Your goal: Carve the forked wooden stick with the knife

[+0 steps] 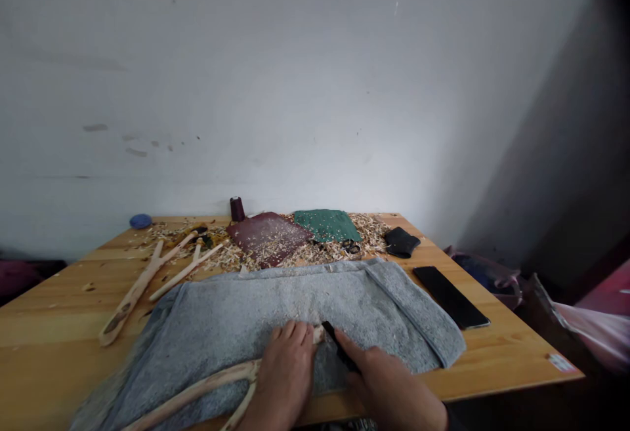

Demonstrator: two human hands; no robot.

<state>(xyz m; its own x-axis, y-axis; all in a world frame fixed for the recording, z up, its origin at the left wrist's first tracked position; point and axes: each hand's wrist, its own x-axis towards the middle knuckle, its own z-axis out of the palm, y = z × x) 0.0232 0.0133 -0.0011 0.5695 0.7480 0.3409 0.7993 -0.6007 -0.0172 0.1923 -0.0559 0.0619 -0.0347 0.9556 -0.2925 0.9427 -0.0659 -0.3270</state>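
My left hand (288, 369) is closed around a peeled forked branch (207, 382), pressing it down on a grey cloth (236, 306). The fork's two arms spread toward the near left, and a short pale end sticks out past my fingers. In my right hand (381, 375) is a black-handled knife (339, 349), held with the index finger along it. Its front part reaches the branch's pale end; the cutting edge is too small to make out. Fine wood dust lies on the cloth ahead of my hands.
Two more peeled forked sticks, a thick one (132, 296) and a thin one (180, 277), lie left. Wood shavings (369, 231) cover the back around a maroon sheet (268, 234), a green sheet (325, 224) and a thread spool (237, 209). A phone (450, 296) lies right.
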